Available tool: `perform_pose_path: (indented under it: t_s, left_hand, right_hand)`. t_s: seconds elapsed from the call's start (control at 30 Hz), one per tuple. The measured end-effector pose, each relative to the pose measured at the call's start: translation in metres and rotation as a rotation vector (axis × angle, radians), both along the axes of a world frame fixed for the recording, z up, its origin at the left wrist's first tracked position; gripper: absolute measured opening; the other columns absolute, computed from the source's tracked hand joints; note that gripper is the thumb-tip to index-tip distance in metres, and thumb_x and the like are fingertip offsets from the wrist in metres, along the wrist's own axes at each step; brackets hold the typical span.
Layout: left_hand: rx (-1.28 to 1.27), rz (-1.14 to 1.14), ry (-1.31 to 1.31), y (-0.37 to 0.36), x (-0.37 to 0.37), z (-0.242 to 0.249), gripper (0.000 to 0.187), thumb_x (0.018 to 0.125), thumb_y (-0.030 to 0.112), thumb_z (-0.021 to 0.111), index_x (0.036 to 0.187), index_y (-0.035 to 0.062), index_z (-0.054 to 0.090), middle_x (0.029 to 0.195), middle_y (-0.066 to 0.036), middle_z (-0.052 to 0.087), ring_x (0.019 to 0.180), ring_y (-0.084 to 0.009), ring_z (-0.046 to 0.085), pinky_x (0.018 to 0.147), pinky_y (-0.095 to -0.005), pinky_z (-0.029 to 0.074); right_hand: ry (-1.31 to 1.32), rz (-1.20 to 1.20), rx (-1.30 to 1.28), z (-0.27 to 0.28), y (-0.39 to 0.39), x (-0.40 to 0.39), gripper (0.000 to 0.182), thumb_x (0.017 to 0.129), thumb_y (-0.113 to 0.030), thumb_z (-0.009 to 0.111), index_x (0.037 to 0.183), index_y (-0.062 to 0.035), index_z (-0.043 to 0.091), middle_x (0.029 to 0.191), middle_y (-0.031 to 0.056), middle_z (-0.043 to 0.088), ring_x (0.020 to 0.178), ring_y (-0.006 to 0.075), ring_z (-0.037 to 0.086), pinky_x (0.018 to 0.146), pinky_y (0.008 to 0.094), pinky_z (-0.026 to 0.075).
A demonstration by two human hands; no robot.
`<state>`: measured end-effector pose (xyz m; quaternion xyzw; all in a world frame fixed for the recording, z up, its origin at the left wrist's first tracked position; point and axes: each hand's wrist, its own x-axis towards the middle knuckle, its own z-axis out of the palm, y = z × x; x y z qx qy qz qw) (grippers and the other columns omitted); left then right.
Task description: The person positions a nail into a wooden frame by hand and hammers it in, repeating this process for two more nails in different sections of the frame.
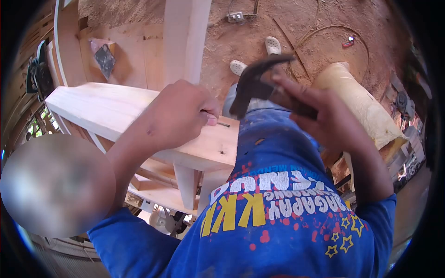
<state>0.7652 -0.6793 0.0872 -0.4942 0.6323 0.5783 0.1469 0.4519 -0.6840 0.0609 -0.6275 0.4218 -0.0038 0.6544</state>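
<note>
"Where's the hammer (259,79)?"
"Right of the timber frame (116,104), blurred, the right hand (313,103)'s fingers wrapped round its handle."
"And the left hand (187,110)?"
"Over the frame, fingers curled together beside a nail (224,124); whether they pinch anything, I can't tell."

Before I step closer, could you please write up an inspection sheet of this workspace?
Surface: pale wooden frame, dark spot on its near end.
Job's things: hammer, motion-blurred; dark nail at the wood, whether driven in unclear.
Clutter: dark-faced block on boards; small red item on the ground.
Hands: right hand grips the hammer; left hand is at the nail, its hold unclear.
Cables: cord by the white outlet; another line loops across the ground.
Surroundings: brown dirt ground, pale clogs.
</note>
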Motion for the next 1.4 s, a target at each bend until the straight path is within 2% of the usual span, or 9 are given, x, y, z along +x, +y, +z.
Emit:
perform_pose_path:
  t_s: [0.03,0.13,0.23,0.33,0.47,1.1,1.17,1.33,1.4]
  left_hand:
    - [0.009,0.0,0.0,-0.001,0.0,-0.001,0.01,0.083,0.005,0.073,0.09,-0.0003,0.077,0.084,-0.017,0.071,0.083,-0.0358,0.069,0.078,-0.0427,0.053]
    - [0.025,0.003,0.004,0.001,0.001,-0.002,0.01,0.083,0.004,0.073,0.09,-0.0001,0.077,0.084,-0.018,0.071,0.083,-0.0352,0.069,0.078,-0.0427,0.053]
    - [0.012,-0.019,0.0,0.002,0.005,-0.001,0.009,0.083,0.003,0.073,0.091,-0.0002,0.077,0.085,-0.018,0.071,0.083,-0.0351,0.069,0.078,-0.0426,0.053]
    - [0.007,-0.025,-0.013,0.0,0.004,0.001,0.01,0.084,0.004,0.073,0.092,-0.0004,0.077,0.086,-0.018,0.071,0.083,-0.0351,0.069,0.078,-0.0424,0.053]
    - [-0.005,-0.026,0.01,0.009,0.002,-0.002,0.012,0.085,0.004,0.073,0.095,-0.001,0.077,0.089,-0.018,0.071,0.081,-0.0358,0.068,0.078,-0.0423,0.053]
    - [0.024,-0.039,-0.027,0.003,0.002,0.001,0.014,0.084,0.009,0.075,0.093,-0.0009,0.078,0.085,-0.018,0.072,0.083,-0.035,0.069,0.077,-0.0424,0.053]
    - [0.026,-0.039,-0.017,0.004,0.003,-0.001,0.013,0.084,0.008,0.075,0.093,-0.0008,0.078,0.084,-0.018,0.072,0.084,-0.0349,0.069,0.077,-0.0429,0.053]
    - [0.044,-0.028,-0.019,0.005,0.004,0.0,0.011,0.083,0.005,0.074,0.092,-0.0012,0.078,0.084,-0.018,0.072,0.084,-0.0349,0.069,0.078,-0.0438,0.053]
    - [0.05,-0.023,-0.031,0.003,0.003,0.0,0.011,0.083,0.005,0.074,0.091,-0.0013,0.077,0.084,-0.018,0.072,0.084,-0.035,0.069,0.078,-0.0439,0.053]
  right_hand:
    - [-0.029,-0.13,-0.096,-0.011,0.003,-0.005,0.072,0.086,0.01,0.072,0.153,-0.0064,0.053,0.143,0.0117,0.067,0.125,0.02,0.065,0.108,0.036,0.049]
    - [0.187,-0.629,-0.242,0.001,-0.038,-0.01,0.055,0.097,-0.008,0.07,0.15,-0.0061,0.056,0.083,-0.0027,0.062,0.061,0.0017,0.05,0.051,0.0188,0.038]
    - [0.255,-0.758,-0.211,0.007,-0.057,-0.016,0.059,0.095,-0.003,0.071,0.151,-0.0065,0.055,0.076,0.0003,0.064,0.062,0.0071,0.058,0.059,0.0218,0.049]
    - [0.065,-0.127,-0.068,0.001,0.016,0.002,0.059,0.094,-0.007,0.069,0.152,-0.0077,0.055,0.129,0.0158,0.073,0.111,0.0272,0.073,0.095,0.0386,0.056]
    - [0.023,-0.268,0.015,0.001,0.018,-0.001,0.071,0.089,0.01,0.066,0.156,-0.0042,0.048,0.141,0.0158,0.067,0.124,0.0186,0.063,0.106,0.032,0.047]
    - [0.079,-0.018,0.236,0.02,0.01,0.011,0.072,0.087,0.011,0.069,0.155,0.0009,0.047,0.154,0.016,0.057,0.14,0.0177,0.053,0.114,0.0305,0.04]
    - [-0.046,-0.21,-0.134,0.006,0.009,-0.004,0.072,0.087,0.012,0.067,0.156,-0.0045,0.049,0.148,0.0157,0.063,0.132,0.0216,0.062,0.111,0.0353,0.047]
    - [0.337,-0.807,-0.1,0.018,-0.029,-0.004,0.065,0.094,-0.008,0.07,0.156,-0.0039,0.049,0.143,0.02,0.064,0.132,0.0211,0.061,0.113,0.0353,0.046]
    - [0.203,-0.556,-0.112,0.007,-0.005,0.001,0.067,0.092,-0.005,0.068,0.156,-0.0123,0.049,0.142,0.0209,0.064,0.133,0.0306,0.06,0.112,0.0379,0.046]
